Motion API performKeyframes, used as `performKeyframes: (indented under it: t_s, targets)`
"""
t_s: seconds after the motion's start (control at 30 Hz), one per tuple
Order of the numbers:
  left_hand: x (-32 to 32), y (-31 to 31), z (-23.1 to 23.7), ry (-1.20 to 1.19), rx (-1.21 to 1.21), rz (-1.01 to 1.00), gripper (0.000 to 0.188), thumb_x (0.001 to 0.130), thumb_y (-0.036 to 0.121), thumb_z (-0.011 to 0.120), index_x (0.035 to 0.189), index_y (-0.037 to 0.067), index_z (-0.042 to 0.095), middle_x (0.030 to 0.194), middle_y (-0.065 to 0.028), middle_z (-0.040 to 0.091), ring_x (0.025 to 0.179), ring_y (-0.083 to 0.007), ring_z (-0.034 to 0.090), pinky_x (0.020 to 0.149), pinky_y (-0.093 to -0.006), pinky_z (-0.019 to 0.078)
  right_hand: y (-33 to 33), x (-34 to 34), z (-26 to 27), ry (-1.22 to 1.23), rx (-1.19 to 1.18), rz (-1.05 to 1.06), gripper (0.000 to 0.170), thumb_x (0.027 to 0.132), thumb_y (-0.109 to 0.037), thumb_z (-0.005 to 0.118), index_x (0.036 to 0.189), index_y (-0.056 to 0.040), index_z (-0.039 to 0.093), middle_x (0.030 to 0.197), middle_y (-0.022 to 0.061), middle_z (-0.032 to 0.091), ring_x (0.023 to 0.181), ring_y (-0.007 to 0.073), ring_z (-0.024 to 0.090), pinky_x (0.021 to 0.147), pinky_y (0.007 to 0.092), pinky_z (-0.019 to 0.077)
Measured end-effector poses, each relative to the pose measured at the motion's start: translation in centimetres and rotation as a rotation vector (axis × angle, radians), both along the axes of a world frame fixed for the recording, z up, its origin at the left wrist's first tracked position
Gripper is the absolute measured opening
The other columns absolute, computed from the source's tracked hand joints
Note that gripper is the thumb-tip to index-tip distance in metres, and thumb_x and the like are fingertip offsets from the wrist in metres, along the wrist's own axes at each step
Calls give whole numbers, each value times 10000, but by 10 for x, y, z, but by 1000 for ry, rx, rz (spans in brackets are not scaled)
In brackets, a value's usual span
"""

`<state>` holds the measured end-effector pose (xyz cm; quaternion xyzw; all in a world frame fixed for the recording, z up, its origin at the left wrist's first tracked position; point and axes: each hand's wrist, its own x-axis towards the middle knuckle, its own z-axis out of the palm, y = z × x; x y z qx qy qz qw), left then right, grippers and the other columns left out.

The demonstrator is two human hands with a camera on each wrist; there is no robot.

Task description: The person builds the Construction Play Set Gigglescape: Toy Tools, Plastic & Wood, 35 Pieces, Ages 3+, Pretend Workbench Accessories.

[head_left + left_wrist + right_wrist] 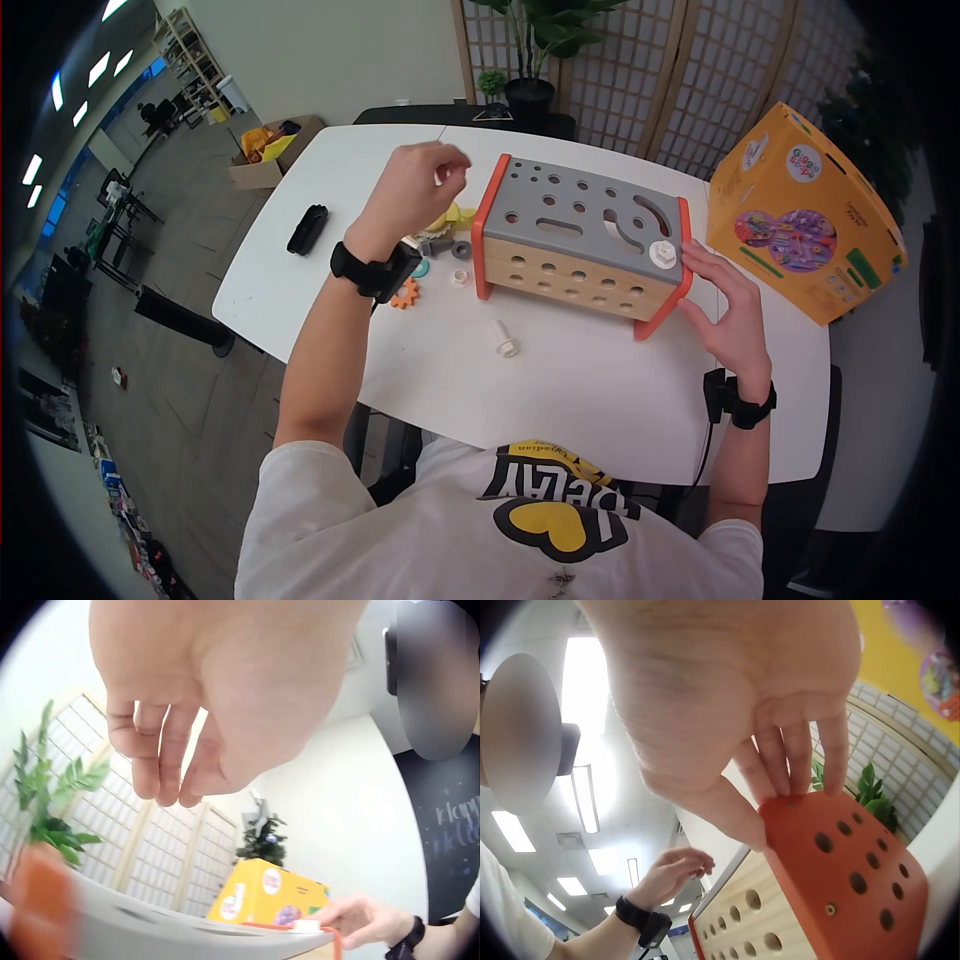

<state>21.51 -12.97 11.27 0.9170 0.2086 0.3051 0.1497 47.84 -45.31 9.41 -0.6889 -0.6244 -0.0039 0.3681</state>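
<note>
A toy workbench [575, 215] with a grey top, wooden side and red ends stands on the table. Above its left end my left hand [415, 185] is raised, fingers loosely bent and nothing visible between them. My right hand [735, 315] rests at the right red end panel [847, 870], fingers fairly straight along the upper edge and thumb against the front edge. Close to those fingers, a white bolt head [663, 254] sits on the grey top. A second white bolt [505, 340] lies on the table in front of the workbench.
Left of the workbench lie an orange gear [405, 294], a white nut [460, 278], a dark grey nut [461, 249] and yellow pieces [455, 216]. A black case [308, 229] is farther left. A yellow-orange box [805, 215] stands at the right, behind my right hand.
</note>
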Motion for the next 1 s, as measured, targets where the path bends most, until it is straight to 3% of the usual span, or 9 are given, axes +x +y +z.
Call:
performKeyframes:
  t_s: [0.17, 0.4, 0.6, 0.73, 0.9, 1.0]
  targets:
    - [-37, 23, -56, 420, -143, 185, 215, 863, 107, 727, 1054, 17, 766, 1004, -168, 755, 902, -296, 721, 799, -374, 575, 0, 0, -1, 22, -6, -4, 506, 744, 38, 772, 1240, -14, 684, 1361, 155, 660, 1308, 323, 602, 1114, 397, 456]
    - [-49, 13, -85, 541, -120, 190, 310, 774, 59, 778, 1083, 33, 766, 1002, -175, 736, 931, -311, 702, 863, -388, 562, 0, 4, -3, 25, -3, 16, 502, 750, 28, 778, 1242, -11, 684, 1355, 154, 664, 1306, 327, 603, 1111, 402, 458]
    - [-55, -5, -48, 289, -129, 206, 277, 741, 19, 750, 1016, -8, 740, 1000, -161, 688, 863, -328, 686, 795, -369, 573, -1, 5, -4, 32, 1, 11, 497, 761, 13, 776, 1249, -19, 686, 1354, 153, 664, 1306, 330, 602, 1106, 404, 464]
    - [-51, -38, -5, 116, -169, 199, 234, 770, 27, 764, 991, -29, 714, 979, -127, 693, 837, -230, 698, 764, -328, 578, -2, 4, -5, 45, 10, 14, 491, 766, 8, 776, 1248, -28, 690, 1359, 148, 662, 1301, 326, 605, 1105, 407, 466]
    - [-33, -81, 13, -206, 56, -34, 249, 766, 50, 809, 989, -4, 712, 1024, -110, 717, 881, -235, 723, 748, -325, 587, -3, 4, -5, 61, 0, 17, 478, 783, 11, 768, 1251, -33, 687, 1363, 137, 661, 1312, 314, 596, 1108, 405, 465]
    - [-15, -111, 15, -215, 97, -228, 251, 760, 55, 809, 982, 10, 700, 1002, -108, 707, 867, -274, 716, 743, -348, 590, -3, 4, -4, 62, 5, 25, 473, 790, 14, 763, 1255, -32, 684, 1365, 133, 659, 1320, 309, 590, 1113, 403, 463]
